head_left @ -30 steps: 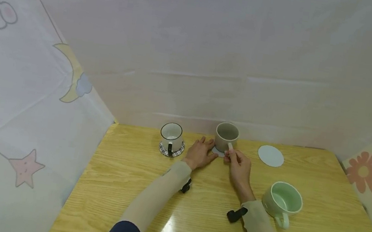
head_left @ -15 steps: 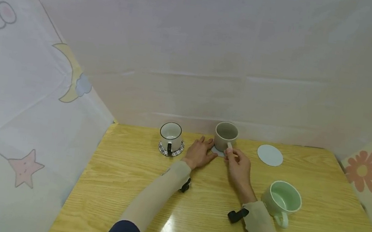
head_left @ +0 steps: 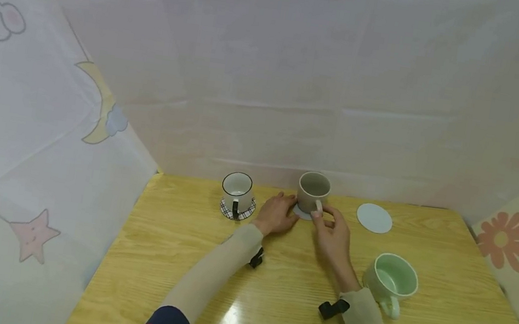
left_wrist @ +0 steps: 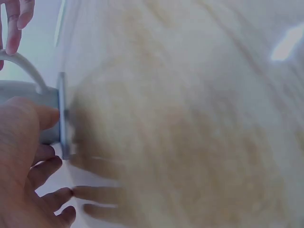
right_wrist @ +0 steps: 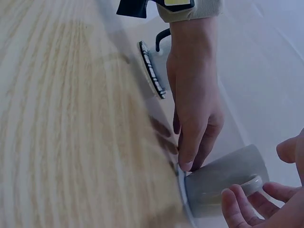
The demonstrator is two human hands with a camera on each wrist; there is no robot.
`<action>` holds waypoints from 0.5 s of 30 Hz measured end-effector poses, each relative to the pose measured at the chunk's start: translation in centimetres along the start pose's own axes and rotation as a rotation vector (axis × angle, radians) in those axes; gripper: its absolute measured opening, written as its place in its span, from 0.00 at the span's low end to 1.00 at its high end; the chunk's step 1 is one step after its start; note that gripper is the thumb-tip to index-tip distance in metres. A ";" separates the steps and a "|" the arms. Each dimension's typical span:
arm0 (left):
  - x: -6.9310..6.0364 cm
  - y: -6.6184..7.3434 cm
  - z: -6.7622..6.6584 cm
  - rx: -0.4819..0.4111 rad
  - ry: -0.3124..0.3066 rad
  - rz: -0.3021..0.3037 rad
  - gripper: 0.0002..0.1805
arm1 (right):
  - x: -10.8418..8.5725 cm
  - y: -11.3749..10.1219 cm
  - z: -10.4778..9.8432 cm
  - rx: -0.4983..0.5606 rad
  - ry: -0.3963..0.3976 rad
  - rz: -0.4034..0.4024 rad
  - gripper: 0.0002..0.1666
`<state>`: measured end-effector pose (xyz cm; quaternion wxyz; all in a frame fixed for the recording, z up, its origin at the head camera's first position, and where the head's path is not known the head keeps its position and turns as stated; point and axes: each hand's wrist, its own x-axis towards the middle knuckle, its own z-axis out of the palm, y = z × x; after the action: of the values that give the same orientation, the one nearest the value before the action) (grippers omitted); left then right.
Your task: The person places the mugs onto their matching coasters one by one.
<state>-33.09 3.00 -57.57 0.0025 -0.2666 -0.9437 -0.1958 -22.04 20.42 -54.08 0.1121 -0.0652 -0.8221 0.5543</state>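
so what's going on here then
A person has both hands at the grey mug, which stands on a round coaster. The left hand is spread beside it, thumb and fingers at the coaster's edge; the right hand has its fingers at the handle, though how firmly is hard to tell. To the left, a white mug already sits on a checked coaster. On the right, a pale coaster lies bare, with a green mug standing nearer the person, directly on the table.
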 end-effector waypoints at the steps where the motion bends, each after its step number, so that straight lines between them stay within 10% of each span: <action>1: 0.0 0.0 -0.1 -0.002 0.009 0.001 0.29 | -0.1 -0.1 -0.1 0.000 0.003 -0.010 0.32; 15: -0.7 1.0 -3.7 0.038 0.054 -0.001 0.31 | -1.6 -3.1 -1.6 0.042 -0.023 -0.094 0.28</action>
<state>-32.33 2.03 -53.92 0.0331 -0.2606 -0.9470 -0.1849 -20.00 20.35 -50.80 0.1301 -0.0177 -0.8137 0.5663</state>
